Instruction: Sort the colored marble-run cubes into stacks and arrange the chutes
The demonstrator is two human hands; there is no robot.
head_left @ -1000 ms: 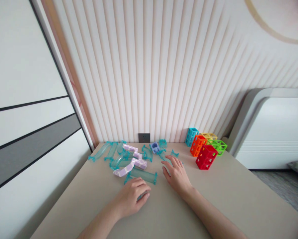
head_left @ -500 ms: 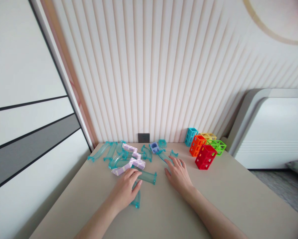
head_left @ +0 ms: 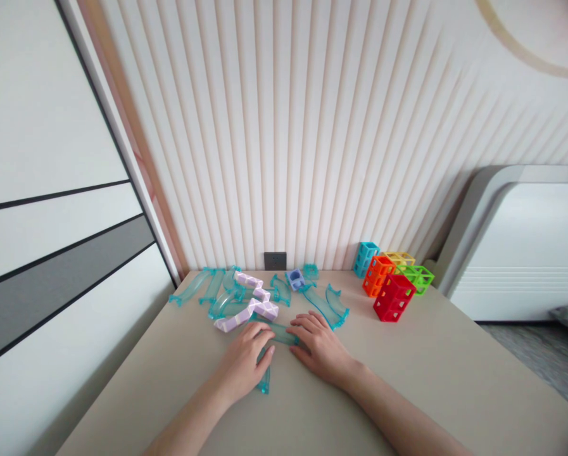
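Note:
My left hand (head_left: 246,360) lies over the left end of a straight, see-through teal track piece (head_left: 282,334), fingers curled on top and the thumb at its near edge. At the right end of this piece is my right hand (head_left: 320,349), its fingers bent over the end and the thumb on the near side. A second teal track piece (head_left: 265,380) sticks out from under my left hand, its upper part hidden. Just beyond the left hand, a lilac zigzag snake puzzle (head_left: 252,310) rests across more teal pieces.
Several teal track pieces (head_left: 212,286) lie at the back left. Curved teal tracks (head_left: 326,304) sit beyond my right hand, near a blue cube (head_left: 295,279). Red (head_left: 394,297), orange (head_left: 377,276), blue (head_left: 366,259), yellow and green lattice blocks stand at the right. A socket (head_left: 275,260) is on the wall.
My right hand has moved left and nearer, from the curved tracks to the right end of the straight track piece. The curved tracks now show fully. My left hand has hardly moved.

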